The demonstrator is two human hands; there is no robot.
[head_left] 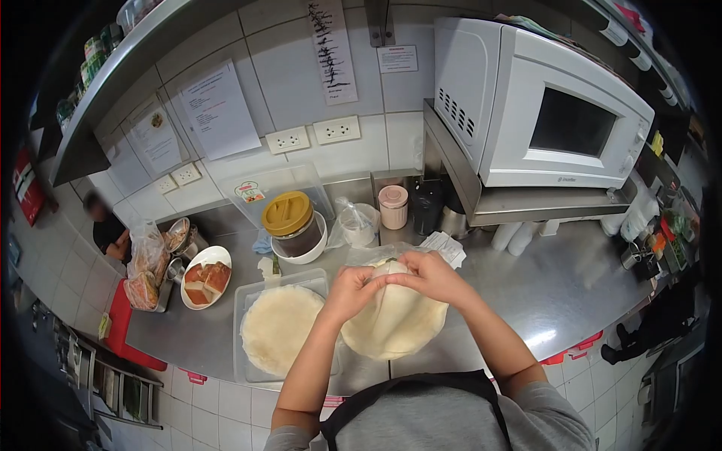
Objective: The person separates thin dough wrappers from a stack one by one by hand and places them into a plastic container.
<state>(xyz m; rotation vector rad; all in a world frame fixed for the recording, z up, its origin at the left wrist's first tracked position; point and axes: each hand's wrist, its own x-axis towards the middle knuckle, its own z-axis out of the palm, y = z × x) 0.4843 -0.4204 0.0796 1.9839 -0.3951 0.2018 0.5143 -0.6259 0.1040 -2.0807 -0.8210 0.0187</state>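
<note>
A thin, pale, round dough sheet point(400, 331) hangs in front of me above the steel counter. My left hand point(353, 290) pinches it near its upper edge. Beside it, my right hand point(432, 276) grips the same edge, thumbs almost touching. A raised fold runs down the middle of the sheet. Whether it is one layer or several stuck together I cannot tell. To the left, more round dough point(280, 327) lies flat in a clear plastic tray point(239, 347), close to my left forearm. Clear plastic wrap point(365, 254) lies behind my hands.
A white microwave point(492, 113) sits on a shelf at right. Along the wall stand a yellow-lidded jar point(289, 218) in a white bowl point(316, 252) and a pink canister point(393, 207). Bread pieces fill an oval dish point(226, 259) at left. Another person point(109, 229) is at far left.
</note>
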